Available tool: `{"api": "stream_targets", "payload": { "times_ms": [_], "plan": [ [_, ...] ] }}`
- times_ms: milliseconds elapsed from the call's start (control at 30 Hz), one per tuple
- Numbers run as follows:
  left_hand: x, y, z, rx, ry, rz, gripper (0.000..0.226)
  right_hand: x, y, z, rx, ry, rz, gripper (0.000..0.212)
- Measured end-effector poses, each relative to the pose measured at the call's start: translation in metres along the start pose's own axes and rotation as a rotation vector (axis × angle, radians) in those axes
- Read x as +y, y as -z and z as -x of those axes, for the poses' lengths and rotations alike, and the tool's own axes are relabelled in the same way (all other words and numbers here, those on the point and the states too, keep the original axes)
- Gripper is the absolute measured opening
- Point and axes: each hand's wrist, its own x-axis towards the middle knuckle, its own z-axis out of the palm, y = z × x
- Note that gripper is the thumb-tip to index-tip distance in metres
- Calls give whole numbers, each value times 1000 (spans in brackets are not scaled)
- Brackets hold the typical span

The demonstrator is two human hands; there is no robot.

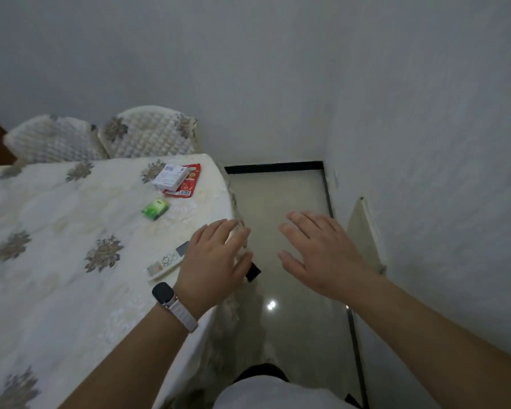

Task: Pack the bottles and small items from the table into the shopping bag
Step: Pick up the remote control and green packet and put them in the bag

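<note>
On the cream floral tablecloth of the table (56,225) lie a white box (171,173) resting on a red packet (189,181), and a small green packet (155,209) nearer to me. A white remote control (165,261) lies at the table's right edge, partly under my left hand (216,261). That hand hovers over the table edge, fingers apart, holding nothing. My right hand (316,249) is spread out over the floor to the right of the table, holding nothing. No bottles and no shopping bag are in view.
Two quilted chair backs (148,131) stand behind the table against the grey wall. A glossy tiled floor (278,196) runs between the table and the right wall. A cream panel (363,231) leans on the right wall. A small dark object (252,271) sits below my left hand.
</note>
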Motion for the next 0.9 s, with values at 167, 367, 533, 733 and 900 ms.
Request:
{"api": "stream_targets", "payload": {
  "times_ms": [167,367,533,733,900],
  "plan": [
    [-49,-33,-28,24,148,22,45,11,-27,-74,-74,119,15,54],
    [-110,-71,-75,58,287,90,46,17,-48,-166,-164,217,67,52],
    [-152,-76,-103,69,385,75,46,15,-62,-236,-135,297,89,53],
    [-197,-87,-81,111,584,47,44,-13,-100,-302,-215,466,47,52],
    [-213,-101,-63,121,744,3,43,-34,-135,-352,-290,648,-19,53]
  ]
}}
